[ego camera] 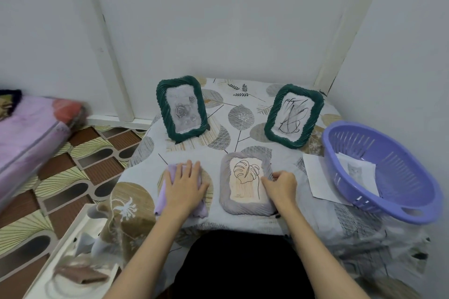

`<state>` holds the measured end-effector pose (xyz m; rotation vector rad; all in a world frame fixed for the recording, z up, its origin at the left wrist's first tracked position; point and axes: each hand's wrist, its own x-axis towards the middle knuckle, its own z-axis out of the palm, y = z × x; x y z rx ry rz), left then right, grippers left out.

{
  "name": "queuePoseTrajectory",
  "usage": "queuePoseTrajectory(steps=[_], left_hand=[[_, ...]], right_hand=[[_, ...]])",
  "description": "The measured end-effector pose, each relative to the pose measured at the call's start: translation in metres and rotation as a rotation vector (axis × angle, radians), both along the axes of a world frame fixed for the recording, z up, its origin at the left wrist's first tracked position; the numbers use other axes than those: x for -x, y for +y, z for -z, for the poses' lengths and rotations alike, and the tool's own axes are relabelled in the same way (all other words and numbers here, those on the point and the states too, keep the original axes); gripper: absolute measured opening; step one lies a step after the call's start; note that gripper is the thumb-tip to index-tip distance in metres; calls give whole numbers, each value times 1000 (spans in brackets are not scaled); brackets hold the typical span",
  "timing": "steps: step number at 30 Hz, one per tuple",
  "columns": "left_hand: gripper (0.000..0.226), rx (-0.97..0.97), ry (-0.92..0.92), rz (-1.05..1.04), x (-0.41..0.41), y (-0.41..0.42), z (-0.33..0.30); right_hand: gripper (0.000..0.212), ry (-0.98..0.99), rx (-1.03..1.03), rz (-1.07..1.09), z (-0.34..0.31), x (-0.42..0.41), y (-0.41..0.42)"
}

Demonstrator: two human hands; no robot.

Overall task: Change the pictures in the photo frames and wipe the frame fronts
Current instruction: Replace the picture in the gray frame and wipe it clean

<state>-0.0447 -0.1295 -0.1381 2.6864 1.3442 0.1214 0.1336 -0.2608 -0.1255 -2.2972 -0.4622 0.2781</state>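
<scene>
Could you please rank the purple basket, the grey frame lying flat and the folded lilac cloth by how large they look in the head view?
1. Purple basket, clearly the largest.
2. Grey frame, lying flat near the table's front edge.
3. Lilac cloth, though the left hand covers much of it, so its full extent is unsure.

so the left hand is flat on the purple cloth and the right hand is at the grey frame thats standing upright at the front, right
Not quite. The grey frame lies flat on the table, face up; only the two green frames behind it stand upright. The rest holds: the left hand rests flat on the purple cloth and the right hand is at the frame's right edge, as the head view shows.
</scene>
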Motion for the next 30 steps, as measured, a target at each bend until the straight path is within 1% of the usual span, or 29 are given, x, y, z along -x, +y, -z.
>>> queuePoseTrajectory(steps=[1, 2, 3, 4, 6, 7, 8, 10, 11, 12, 14, 17, 22, 26, 30], left_hand=[[61, -22, 18, -1, -1, -1, 0], [59, -25, -15, 4, -3, -1, -1], [57, 0, -108, 16, -7, -2, -5], [56, 69, -260, 32, -13, -2, -9], [60, 316, -616, 62, -24, -7, -20], [66, 467, -764, 71, -29, -10, -26], [73, 625, -865, 74, -33, -12, -32], [83, 918, -990, 59, -41, -16, -41], [83, 1031, -1052, 54, -44, -17, -44], [82, 1108, -1118, 53, -47, -18, -48], [82, 1147, -1217, 68, -50, -17, -54], [81, 1135, -1269, 128, -51, -16, -62], [77, 1095, -1241, 233, -50, -15, -76], [78, 1108, -1215, 263, -49, -13, -79], [78, 1110, -1207, 268, -48, -9, -77]], right_hand=[[22, 56, -70, 17, -3, 0, -1], [27, 126, -148, 30, -6, -1, -2], [32, 194, -229, 34, -8, -1, -4], [34, 238, -312, 27, -10, -2, -6], [36, 262, -445, -13, -14, -2, -10], [35, 273, -513, -34, -17, -1, -13], [34, 294, -585, -48, -21, 1, -16], [32, 319, -719, -88, -33, 3, -20], [32, 312, -760, -114, -38, 2, -21], [32, 292, -788, -143, -42, 1, -22], [33, 229, -792, -199, -50, -2, -23], [36, 144, -762, -278, -58, -9, -25], [48, 222, -771, -396, -65, -15, -23], [62, 268, -734, -462, -66, -19, -17], [69, 277, -704, -498, -67, -19, -12]])
